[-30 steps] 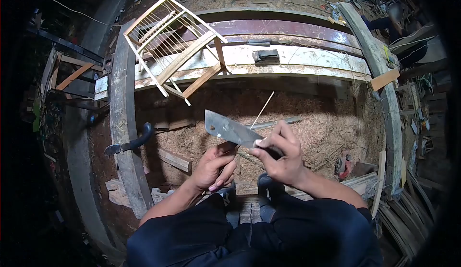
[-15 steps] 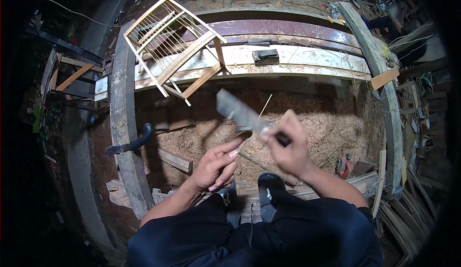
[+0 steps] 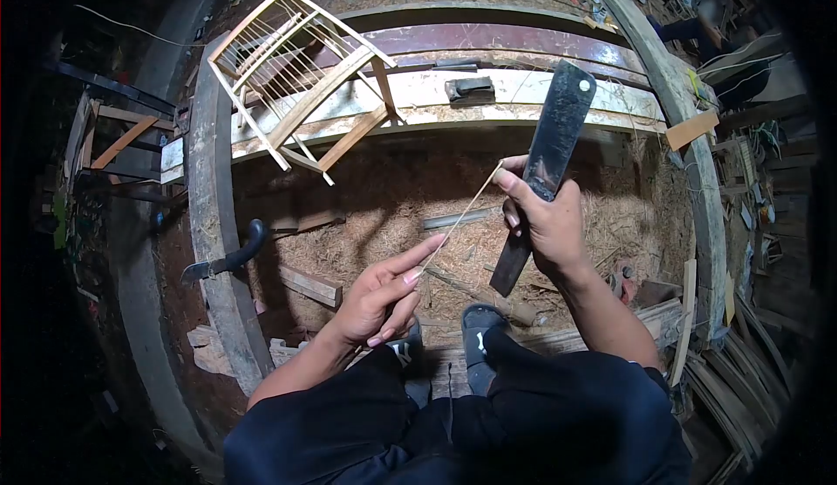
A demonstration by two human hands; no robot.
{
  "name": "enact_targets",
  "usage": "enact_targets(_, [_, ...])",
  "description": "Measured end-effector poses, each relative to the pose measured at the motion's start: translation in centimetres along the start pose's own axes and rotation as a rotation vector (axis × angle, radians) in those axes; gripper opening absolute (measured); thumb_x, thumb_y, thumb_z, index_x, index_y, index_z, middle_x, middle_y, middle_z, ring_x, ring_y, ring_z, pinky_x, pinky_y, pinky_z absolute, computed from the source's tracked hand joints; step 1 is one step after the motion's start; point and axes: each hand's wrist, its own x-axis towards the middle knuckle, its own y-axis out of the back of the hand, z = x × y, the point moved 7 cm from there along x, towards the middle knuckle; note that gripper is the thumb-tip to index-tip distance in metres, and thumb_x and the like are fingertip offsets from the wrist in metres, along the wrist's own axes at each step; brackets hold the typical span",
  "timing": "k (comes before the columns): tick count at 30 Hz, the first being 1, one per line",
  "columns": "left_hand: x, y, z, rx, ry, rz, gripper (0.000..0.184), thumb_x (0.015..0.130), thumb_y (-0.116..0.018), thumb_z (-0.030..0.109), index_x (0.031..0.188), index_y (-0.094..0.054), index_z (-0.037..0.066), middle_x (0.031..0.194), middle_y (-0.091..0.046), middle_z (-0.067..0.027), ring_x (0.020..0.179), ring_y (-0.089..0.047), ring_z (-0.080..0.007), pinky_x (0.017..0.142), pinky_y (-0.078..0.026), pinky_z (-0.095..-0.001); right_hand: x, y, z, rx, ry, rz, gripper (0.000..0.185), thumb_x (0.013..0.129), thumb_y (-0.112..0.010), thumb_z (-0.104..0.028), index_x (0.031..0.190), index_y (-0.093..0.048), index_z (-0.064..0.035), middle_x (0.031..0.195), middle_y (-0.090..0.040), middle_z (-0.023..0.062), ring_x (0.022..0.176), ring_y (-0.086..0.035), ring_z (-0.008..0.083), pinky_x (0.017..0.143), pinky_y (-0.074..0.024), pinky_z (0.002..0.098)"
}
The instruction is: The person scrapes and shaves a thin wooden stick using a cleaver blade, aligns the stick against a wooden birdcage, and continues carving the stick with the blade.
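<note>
Between my two hands a thin bamboo stick (image 3: pixel 472 205) runs slantwise. My left hand (image 3: pixel 377 304) is closed, pinching its lower end between thumb and fingers. My right hand (image 3: pixel 551 225) is wrapped around a broad knife (image 3: pixel 562 123), whose dark, square-ended blade points up and away with a hole near the tip. The knife's dark handle (image 3: pixel 512 263) sticks out below that hand. With thumb and forefinger, the same right hand touches the stick's upper end. Beyond my hands, a wooden frame with thin bars (image 3: pixel 323 98), like part of a birdcage, rests tilted on the bench.
A dark block-shaped tool (image 3: pixel 471 91) lies on the white plank (image 3: pixel 602 101). On the left beam (image 3: pixel 206 149) rests a knife with a curved black handle (image 3: pixel 248 254). Shavings (image 3: pixel 384 232) and wood pieces (image 3: pixel 311 286) cover the ground. Another person (image 3: pixel 706 36) is at upper right.
The knife has swung from pointing left over the stick to standing upward at the right. My right fingers now touch the stick's far end; my left hand still grips it.
</note>
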Motion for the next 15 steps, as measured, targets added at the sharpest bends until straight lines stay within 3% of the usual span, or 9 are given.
enact_targets(11, [0.3,-0.9,0.4,0.022,0.018,0.011,0.052,0.103,-0.042,0.016,0.151,-0.027,0.003,0.046,-0.045,-0.0021,0.028,-0.035,-0.0061,0.03,-0.029,-0.0187,-0.3,-1.0,0.0,0.014,0.052,0.038,0.015,0.087,-0.073,-0.01,0.094,-0.065,0.0004,0.071,-0.063,0.0011,0.054,-0.05,0.0032,0.048,-0.0369,0.0206])
enact_targets(15, [0.5,-0.5,0.3,0.049,0.029,0.123,0.044,0.101,-0.047,0.014,0.142,-0.038,0.001,0.048,-0.048,-0.0036,0.028,-0.035,-0.006,0.03,-0.028,-0.019,-0.4,-1.0,-0.2,0.019,0.059,0.028,0.015,0.088,-0.073,-0.01,0.094,-0.065,0.0004,0.073,-0.063,0.0009,0.055,-0.05,0.0029,0.049,-0.0373,0.0205])
